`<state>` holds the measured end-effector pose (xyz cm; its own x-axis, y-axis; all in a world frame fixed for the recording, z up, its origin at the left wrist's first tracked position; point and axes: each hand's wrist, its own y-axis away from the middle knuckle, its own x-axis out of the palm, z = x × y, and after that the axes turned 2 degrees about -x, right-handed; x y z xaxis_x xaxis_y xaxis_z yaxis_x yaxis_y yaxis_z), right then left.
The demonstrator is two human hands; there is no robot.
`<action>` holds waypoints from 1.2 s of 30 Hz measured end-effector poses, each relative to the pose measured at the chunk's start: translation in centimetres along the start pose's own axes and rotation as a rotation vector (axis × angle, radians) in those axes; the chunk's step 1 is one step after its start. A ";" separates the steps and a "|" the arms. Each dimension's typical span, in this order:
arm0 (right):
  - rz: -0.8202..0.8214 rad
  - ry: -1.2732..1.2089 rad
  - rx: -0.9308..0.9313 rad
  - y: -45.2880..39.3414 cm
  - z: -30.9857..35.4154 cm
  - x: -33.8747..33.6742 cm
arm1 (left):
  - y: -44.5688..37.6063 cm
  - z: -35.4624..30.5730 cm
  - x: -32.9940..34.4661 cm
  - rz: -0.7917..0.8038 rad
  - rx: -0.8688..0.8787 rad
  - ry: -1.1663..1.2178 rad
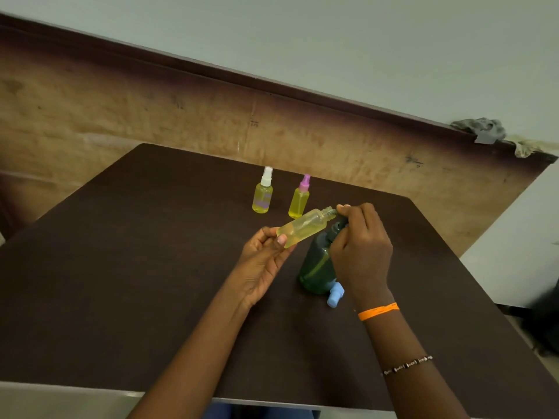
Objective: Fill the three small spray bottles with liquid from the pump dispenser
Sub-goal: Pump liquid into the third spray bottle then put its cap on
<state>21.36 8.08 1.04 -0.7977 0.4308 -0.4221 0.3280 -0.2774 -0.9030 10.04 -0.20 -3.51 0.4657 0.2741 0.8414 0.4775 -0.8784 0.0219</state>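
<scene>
My left hand point(263, 261) holds an uncapped small spray bottle point(305, 226) by its base, tilted with the neck up to the right. Yellow liquid fills part of it. My right hand point(360, 252) presses on the head of the dark green pump dispenser point(317, 267), and its fingertips sit at the small bottle's neck. The pump nozzle is mostly hidden under that hand. Two capped small bottles of yellow liquid stand further back: one with a white sprayer point(263, 192), one with a pink sprayer point(300, 198). A blue spray cap point(335, 296) lies beside the dispenser's base.
Everything is on a dark brown table point(121, 282) whose near edge runs along the bottom. A worn wooden panel point(151, 116) rises behind the table. Grey rags point(484, 130) hang on its top edge at the right.
</scene>
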 end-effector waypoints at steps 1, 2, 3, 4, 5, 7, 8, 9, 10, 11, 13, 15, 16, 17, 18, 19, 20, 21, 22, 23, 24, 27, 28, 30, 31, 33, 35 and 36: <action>0.014 0.008 -0.006 -0.2 0.0 -0.1 | 0.0 -0.1 0.1 -0.003 0.003 0.003; 0.017 0.016 -0.004 -0.2 0.0 -0.2 | 0.1 -0.1 0.1 -0.003 0.005 0.003; 0.009 0.024 0.003 0.0 0.1 -0.1 | 0.1 -0.2 0.1 0.000 0.006 0.002; -0.009 0.034 0.013 0.3 0.2 0.1 | 0.1 -0.1 0.1 0.005 0.005 -0.004; -0.031 0.044 0.022 0.7 0.3 0.3 | 0.1 -0.1 0.1 0.010 0.002 -0.012; -0.067 0.053 0.038 1.3 0.4 1.0 | 0.1 0.0 0.1 0.011 -0.008 -0.019; -0.074 0.055 0.045 1.4 0.3 1.2 | 0.1 0.0 0.0 0.007 -0.009 -0.017; -0.074 0.060 0.052 1.5 0.3 1.3 | 0.1 0.0 0.1 0.007 -0.008 -0.013; -0.072 0.068 0.053 1.5 0.3 1.3 | 0.1 0.0 0.1 0.011 -0.003 -0.010; -0.067 0.076 0.048 1.4 0.2 1.1 | 0.1 0.0 0.1 0.018 0.004 -0.006; -0.044 0.093 0.027 0.9 0.1 0.7 | 0.1 0.0 0.1 0.028 0.013 0.000; -0.017 0.103 0.010 0.4 0.0 0.2 | 0.1 0.0 0.1 0.026 0.020 -0.005; -0.006 0.099 0.017 0.3 0.1 0.1 | 0.1 0.0 0.0 0.023 0.023 -0.008; -0.004 0.092 0.033 0.4 0.2 0.1 | 0.1 -0.1 0.1 0.020 0.021 -0.009; -0.011 0.083 0.052 0.7 0.3 0.3 | 0.0 -0.1 0.1 0.017 0.016 -0.012; -0.026 0.074 0.069 1.1 0.4 0.5 | 0.0 -0.1 0.1 0.013 0.011 -0.016; -0.043 0.069 0.079 1.4 0.5 0.7 | 0.0 0.0 0.1 0.009 0.006 -0.026; -0.056 0.062 0.082 1.6 0.4 0.9 | 0.0 0.0 0.1 0.008 -0.002 -0.032; -0.066 0.054 0.081 1.7 0.4 1.0 | 0.1 0.0 0.1 0.008 -0.006 -0.035; -0.072 0.048 0.081 1.6 0.3 1.0 | 0.1 0.0 0.1 0.007 -0.008 -0.034; -0.072 0.047 0.081 1.5 0.4 0.9 | 0.1 0.0 0.1 0.004 -0.010 -0.033; -0.040 0.071 0.063 1.0 0.3 0.3 | 0.0 0.0 0.1 -0.003 -0.021 -0.016; -0.028 0.078 0.050 0.7 0.2 0.1 | 0.0 0.0 0.2 0.001 -0.023 -0.013; -0.009 0.085 0.029 0.3 0.2 -0.2 | 0.0 0.0 0.2 0.009 -0.021 -0.006; -0.007 0.081 0.029 0.3 0.2 -0.2 | 0.0 0.0 0.2 0.008 -0.022 -0.005; -0.026 0.067 0.047 0.6 0.2 0.0 | -0.1 0.0 0.1 0.009 -0.020 -0.014; -0.043 0.066 0.060 1.2 0.3 0.3 | -0.1 0.1 0.0 0.012 -0.019 -0.023; -0.047 0.066 0.057 1.4 0.2 0.4 | -0.2 0.2 -0.1 0.013 -0.019 -0.019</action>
<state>21.42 7.66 -0.34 -0.7758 0.4995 -0.3855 0.2604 -0.3031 -0.9167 10.04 0.00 -3.67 0.4858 0.2693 0.8315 0.4570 -0.8892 0.0209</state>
